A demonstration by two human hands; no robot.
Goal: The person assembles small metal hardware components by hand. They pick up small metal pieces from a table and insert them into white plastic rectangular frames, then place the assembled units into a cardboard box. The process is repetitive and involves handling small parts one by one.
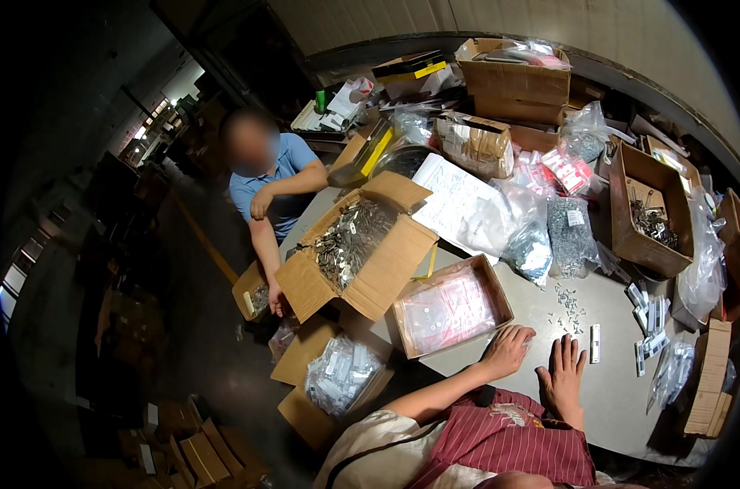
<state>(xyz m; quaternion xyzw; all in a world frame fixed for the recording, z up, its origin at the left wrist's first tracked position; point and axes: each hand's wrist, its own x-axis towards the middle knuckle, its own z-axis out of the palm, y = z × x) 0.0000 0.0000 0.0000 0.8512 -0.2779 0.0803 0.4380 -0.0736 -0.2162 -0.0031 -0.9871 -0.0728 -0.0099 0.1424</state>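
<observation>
My left hand (508,352) rests on the grey table beside the right front corner of a shallow cardboard box (506,303). Its fingers are bent together; whatever may be in them is too small to make out. In the box lie clear plastic bags with red edges (451,308). My right hand (564,373) lies palm down on the tabletop, fingers spread, holding nothing. Just beyond its fingertips is a scatter of small metal screws (569,306). A single white-and-silver rectangular part (595,343) lies to the right of that hand.
Several similar parts (650,319) sit farther right. An open carton of metal pieces (303,288) stands left; below it, another carton (292,368) holds bagged parts. Bags of screws (571,236), papers (450,191) and boxes crowd the back. A person in blue (292,167) is at the far left.
</observation>
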